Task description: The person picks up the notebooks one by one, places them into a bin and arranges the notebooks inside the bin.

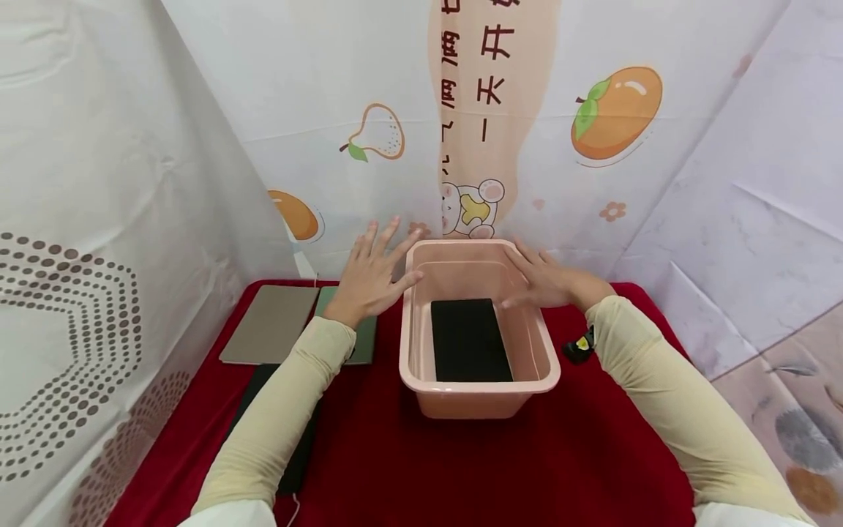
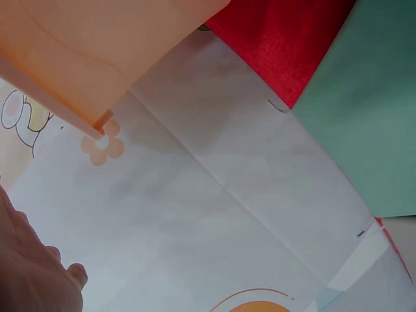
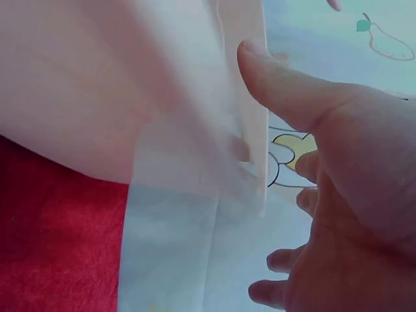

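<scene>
A pink plastic basin (image 1: 461, 404) stands on the red cloth, with a black notebook-like flat item (image 1: 469, 340) lying inside it. My left hand (image 1: 372, 278) hovers at the basin's left rim with its fingers spread. Over the right rim my right hand (image 1: 543, 282) is held with extended fingers, its thumb pointing into the basin. In the right wrist view the right hand (image 3: 351, 175) shows nothing in its grasp beside the basin wall (image 3: 78, 97). Only part of the left hand (image 2: 36, 260) appears in the left wrist view, below the basin (image 2: 123, 39).
Left of the basin lie a grey-beige notebook (image 1: 271, 323) and a green notebook (image 1: 361, 344). A black flat item (image 1: 299, 454) is partly hidden under the left forearm. A small black object with a yellow mark (image 1: 579, 347) sits near the right sleeve. Printed curtains (image 1: 296, 73) surround the table.
</scene>
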The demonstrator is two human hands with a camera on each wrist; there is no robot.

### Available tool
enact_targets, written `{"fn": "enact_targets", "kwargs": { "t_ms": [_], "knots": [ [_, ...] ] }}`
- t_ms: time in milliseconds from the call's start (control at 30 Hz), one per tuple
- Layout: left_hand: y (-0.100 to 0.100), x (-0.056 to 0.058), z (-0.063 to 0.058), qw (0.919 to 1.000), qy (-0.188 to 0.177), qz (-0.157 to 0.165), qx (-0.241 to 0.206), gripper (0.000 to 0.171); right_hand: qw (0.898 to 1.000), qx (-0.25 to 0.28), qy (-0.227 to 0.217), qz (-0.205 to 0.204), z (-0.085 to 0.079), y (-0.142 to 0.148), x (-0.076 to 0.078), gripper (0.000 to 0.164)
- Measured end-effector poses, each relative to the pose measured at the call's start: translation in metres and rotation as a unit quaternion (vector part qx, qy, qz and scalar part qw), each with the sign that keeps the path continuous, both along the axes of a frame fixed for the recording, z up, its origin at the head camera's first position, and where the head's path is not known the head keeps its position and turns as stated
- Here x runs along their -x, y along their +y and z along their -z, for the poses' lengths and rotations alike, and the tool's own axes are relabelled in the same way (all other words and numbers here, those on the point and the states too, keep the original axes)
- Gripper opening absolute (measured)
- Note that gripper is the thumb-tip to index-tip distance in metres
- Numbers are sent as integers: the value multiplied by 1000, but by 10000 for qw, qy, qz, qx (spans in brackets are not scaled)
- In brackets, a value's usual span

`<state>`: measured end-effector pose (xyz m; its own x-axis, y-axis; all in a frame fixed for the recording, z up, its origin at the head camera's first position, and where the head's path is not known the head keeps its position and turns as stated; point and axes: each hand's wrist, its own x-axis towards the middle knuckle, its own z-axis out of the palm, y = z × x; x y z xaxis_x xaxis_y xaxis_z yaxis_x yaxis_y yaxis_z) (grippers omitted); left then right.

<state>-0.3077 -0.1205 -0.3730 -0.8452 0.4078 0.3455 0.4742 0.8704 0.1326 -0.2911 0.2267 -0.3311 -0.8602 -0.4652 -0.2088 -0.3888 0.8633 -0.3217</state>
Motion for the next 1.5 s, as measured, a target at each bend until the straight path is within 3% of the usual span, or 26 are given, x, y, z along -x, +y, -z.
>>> {"fn": "enact_targets", "kwargs": {
  "t_ms": [300,533,767,1033,1500],
  "knots": [
    [6,-1,-3,9996,132,-10,237,71,9983,550,-174,55,15,21,-4,109],
    [1,-2,-6,9994,77,-144,302,74,9953,928,-269,21,22,25,-3,97],
    [-7,-6,-7,9989,400,-63,219,74,9932,1160,-57,37,32,29,1,81],
    [-20,-10,2,9986,357,-321,243,76,9877,1546,208,133,46,32,1,69],
    [-36,-25,7,9965,64,-826,92,77,9769,2111,-16,330,62,31,1,65]
  ]
}}
